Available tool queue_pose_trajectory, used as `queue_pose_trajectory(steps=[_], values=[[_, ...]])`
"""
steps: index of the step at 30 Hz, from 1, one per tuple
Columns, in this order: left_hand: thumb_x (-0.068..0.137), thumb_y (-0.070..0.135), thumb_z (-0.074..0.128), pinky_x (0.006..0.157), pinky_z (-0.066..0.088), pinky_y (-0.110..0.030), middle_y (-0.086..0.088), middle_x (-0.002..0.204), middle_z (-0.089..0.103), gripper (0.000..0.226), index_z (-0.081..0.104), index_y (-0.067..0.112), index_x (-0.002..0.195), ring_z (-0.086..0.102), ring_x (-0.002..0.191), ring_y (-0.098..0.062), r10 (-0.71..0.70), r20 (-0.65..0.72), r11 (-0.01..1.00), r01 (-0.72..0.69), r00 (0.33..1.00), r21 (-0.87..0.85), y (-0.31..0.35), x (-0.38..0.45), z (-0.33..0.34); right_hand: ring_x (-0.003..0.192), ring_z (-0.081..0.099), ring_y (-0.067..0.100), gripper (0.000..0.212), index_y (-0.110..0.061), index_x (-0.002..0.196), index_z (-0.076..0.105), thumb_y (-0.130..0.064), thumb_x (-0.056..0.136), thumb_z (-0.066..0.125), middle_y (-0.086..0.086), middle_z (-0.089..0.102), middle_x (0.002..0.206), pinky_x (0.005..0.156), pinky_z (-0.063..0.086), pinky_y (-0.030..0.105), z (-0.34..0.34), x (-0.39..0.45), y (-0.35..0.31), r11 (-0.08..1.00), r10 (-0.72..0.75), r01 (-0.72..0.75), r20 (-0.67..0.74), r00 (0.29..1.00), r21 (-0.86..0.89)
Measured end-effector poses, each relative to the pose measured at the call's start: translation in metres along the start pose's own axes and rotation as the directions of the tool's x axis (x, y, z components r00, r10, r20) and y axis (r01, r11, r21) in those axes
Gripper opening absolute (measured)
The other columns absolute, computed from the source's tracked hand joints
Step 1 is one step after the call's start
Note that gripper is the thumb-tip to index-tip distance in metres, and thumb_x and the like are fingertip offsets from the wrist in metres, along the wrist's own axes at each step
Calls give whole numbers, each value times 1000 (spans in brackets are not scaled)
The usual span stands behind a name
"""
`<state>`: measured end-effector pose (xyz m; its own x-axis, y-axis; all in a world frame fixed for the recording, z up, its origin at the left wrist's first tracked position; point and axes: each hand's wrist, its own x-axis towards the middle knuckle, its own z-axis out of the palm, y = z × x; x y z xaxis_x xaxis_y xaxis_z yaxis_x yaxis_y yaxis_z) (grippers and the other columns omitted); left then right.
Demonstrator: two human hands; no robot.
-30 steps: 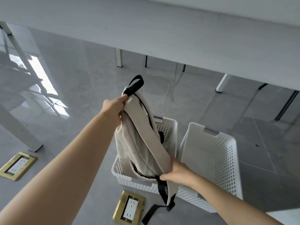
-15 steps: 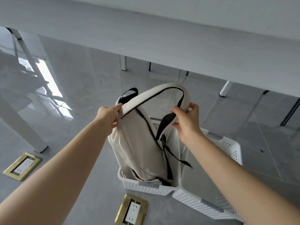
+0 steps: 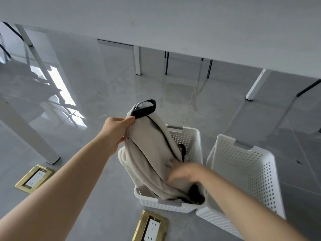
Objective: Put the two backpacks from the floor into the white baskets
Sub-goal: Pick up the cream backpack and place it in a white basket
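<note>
A cream backpack (image 3: 151,150) with black trim and a black top loop stands upright, its lower end inside the left white basket (image 3: 173,206). My left hand (image 3: 115,130) pinches its upper edge just below the loop. My right hand (image 3: 185,172), blurred by motion, lies against the backpack's lower front inside the basket; whether it grips the fabric I cannot tell. A second white basket (image 3: 246,173) stands to the right, touching the first, with nothing visible inside. No second backpack shows.
Two brass floor sockets (image 3: 34,178) (image 3: 150,226) sit in the grey tiled floor, one left and one just in front of the baskets. A long white table (image 3: 191,23) spans above, with white legs (image 3: 138,60) behind the baskets and another leg at the left.
My right hand let go of the raised shoulder strap and dropped to the backpack's lower front. The strap has fallen out of sight and the backpack sits deeper in the left basket.
</note>
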<state>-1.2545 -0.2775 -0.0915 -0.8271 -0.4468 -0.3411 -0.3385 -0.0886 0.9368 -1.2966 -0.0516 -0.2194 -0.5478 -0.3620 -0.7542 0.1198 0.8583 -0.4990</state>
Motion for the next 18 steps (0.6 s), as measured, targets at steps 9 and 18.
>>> queue_pose_trajectory(steps=[9, 18], values=[[69, 20, 83, 67, 53, -29, -5, 92, 69, 38, 66, 8, 101, 65, 81, -19, 4, 72, 989, -14, 997, 150, 6, -8, 1, 128, 46, 21, 103, -30, 153, -9, -10, 82, 63, 2, 43, 140, 102, 35, 31, -62, 32, -69, 951, -299, 305, -351, 887, -39], [77, 9, 76, 79, 54, -31, -4, 87, 68, 38, 71, 16, 114, 66, 82, -22, 220, 13, 951, -218, 975, 221, 11, 12, 0, 114, 46, 42, 41, -10, 125, 40, -5, 86, 52, 17, 41, 125, 79, 42, 40, -95, 40, -11, 904, -319, -40, -736, 597, -425]])
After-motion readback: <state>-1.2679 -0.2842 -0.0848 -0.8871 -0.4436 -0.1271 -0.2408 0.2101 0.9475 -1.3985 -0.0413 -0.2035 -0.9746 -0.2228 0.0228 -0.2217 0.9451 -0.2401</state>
